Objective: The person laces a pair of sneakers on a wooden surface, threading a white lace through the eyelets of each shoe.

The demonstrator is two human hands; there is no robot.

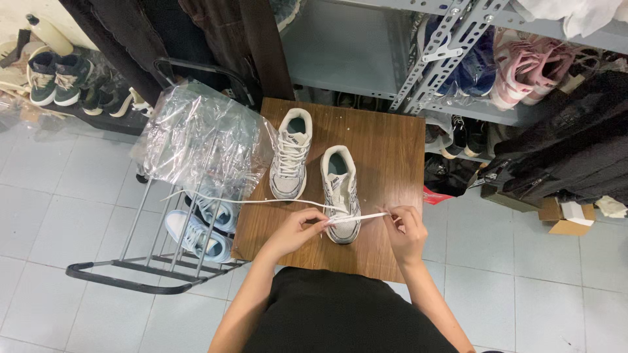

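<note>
Two white and grey sneakers stand side by side on a small brown wooden table. The left sneaker is laced. The right sneaker lies nearer to me, its toe under my hands. My left hand pinches a white shoelace just left of that toe. My right hand pinches the same lace to the right, so it runs taut between them. The lace's loose end trails left off the table's edge toward the plastic bag.
A crumpled clear plastic bag lies on a metal rack left of the table, with light blue sneakers under it. Grey metal shelving with shoes stands behind. Dark clothing hangs at right, a cardboard box sits on the tiled floor.
</note>
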